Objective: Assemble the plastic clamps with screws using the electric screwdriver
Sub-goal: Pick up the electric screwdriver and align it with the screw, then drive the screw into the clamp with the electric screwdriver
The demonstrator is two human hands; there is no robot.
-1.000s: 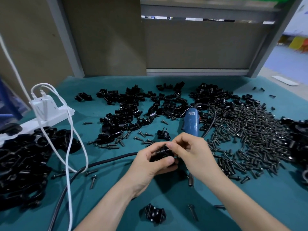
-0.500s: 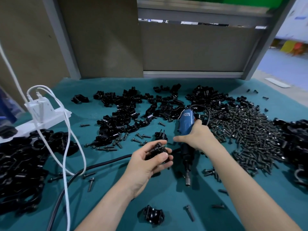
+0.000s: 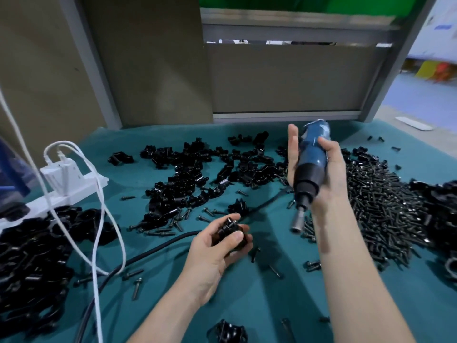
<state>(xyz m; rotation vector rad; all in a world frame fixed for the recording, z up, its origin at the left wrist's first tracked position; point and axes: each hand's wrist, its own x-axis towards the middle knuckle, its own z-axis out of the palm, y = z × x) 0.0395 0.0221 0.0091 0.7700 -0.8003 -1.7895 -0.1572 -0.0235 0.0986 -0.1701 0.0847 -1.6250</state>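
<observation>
My left hand (image 3: 217, 246) grips a black plastic clamp (image 3: 228, 232) with a screw head sticking up from its top, low over the teal mat. My right hand (image 3: 324, 169) holds the blue electric screwdriver (image 3: 310, 164) lifted off the mat, its metal bit pointing down and left, above and to the right of the clamp. The thumb stands straight beside the tool body while the fingers wrap round it. A large heap of black screws (image 3: 378, 201) lies to the right. Loose clamp halves (image 3: 188, 179) are spread across the middle.
A white power strip (image 3: 69, 184) with white cables sits at the left, above a pile of black clamps (image 3: 32, 263). The screwdriver's black cord (image 3: 148, 251) runs across the mat. One clamp (image 3: 228, 331) lies at the near edge. More clamps (image 3: 437, 201) lie far right.
My right hand left the clamp, took hold of the screwdriver on the mat and lifted it upright. My left hand kept the clamp and stayed roughly in place.
</observation>
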